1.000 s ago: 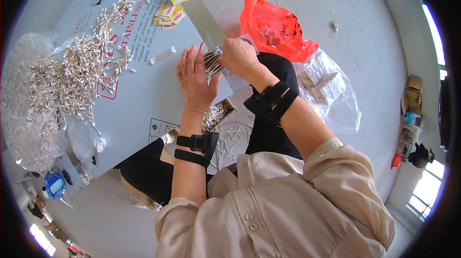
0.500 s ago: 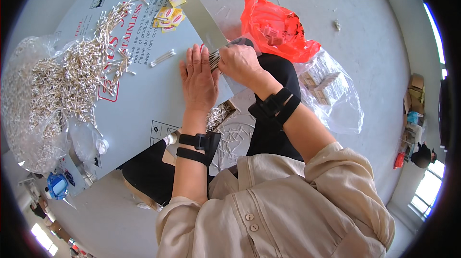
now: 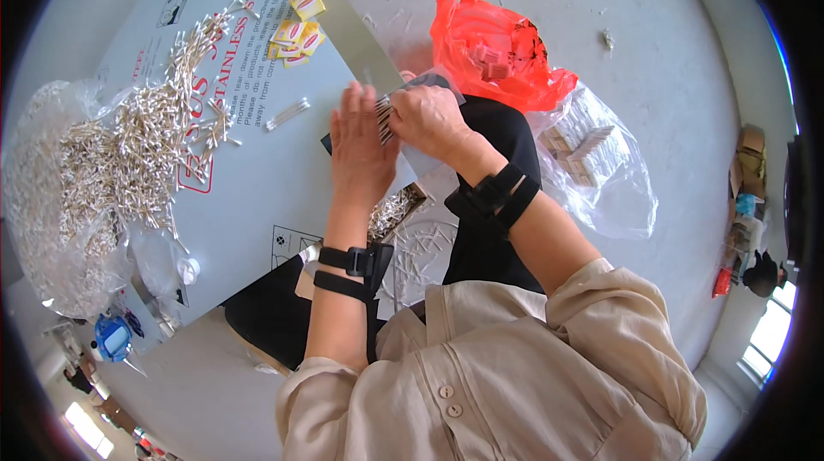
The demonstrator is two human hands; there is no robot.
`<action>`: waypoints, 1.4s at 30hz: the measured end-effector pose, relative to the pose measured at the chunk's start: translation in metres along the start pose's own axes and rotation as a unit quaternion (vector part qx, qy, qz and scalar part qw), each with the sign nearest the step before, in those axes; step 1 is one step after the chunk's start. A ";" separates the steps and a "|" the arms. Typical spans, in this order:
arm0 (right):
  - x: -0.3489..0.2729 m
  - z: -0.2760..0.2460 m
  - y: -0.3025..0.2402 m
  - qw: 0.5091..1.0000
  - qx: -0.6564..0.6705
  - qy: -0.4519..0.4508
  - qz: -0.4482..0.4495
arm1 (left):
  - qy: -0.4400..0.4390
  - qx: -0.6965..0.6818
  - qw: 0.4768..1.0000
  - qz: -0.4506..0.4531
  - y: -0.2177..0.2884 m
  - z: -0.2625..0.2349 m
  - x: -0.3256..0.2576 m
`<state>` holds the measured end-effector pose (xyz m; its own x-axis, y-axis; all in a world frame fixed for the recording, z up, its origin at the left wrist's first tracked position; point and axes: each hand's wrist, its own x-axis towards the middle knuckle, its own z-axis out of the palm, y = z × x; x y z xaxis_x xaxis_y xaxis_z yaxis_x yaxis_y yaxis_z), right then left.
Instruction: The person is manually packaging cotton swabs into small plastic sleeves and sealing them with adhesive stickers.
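Observation:
My left hand (image 3: 362, 150) is at the right edge of the sheet-topped table, its fingers stretched out and slightly blurred. Its edge lies against a bundle of cotton swabs (image 3: 384, 118). Closed around the other side of that bundle is my right hand (image 3: 432, 122), with clear plastic film (image 3: 450, 88) showing behind its knuckles. My right fingertips are mostly hidden. Left of my hands, a small row of cotton swabs (image 3: 287, 114) lies on the table. A large heap of loose cotton swabs (image 3: 129, 152) spills from a clear bag further left.
Small yellow packets (image 3: 296, 36) lie near the table's far edge. Beyond my right hand are a red plastic bag (image 3: 489, 53) and a clear bag of white packs (image 3: 592, 148). A box of swabs (image 3: 396, 210) sits below my left hand; loose swabs lie beside it.
My left hand has tilted up from lying flat, its fingers blurring, and a dark edge now shows at its left. My right hand keeps its grip in nearly the same place.

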<state>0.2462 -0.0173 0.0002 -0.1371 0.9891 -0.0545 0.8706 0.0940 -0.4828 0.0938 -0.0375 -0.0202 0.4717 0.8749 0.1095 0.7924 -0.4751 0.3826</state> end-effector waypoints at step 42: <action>-0.006 0.003 0.004 0.996 0.071 0.047 -0.008 | 0.028 0.063 0.997 -0.044 0.030 0.001 -0.026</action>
<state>0.2492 -0.0229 -0.0037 -0.0994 0.9945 0.0339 0.7926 0.0998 -0.6015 0.1059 -0.0745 -0.0128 0.3783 0.9162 0.1325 0.8739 -0.4006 0.2754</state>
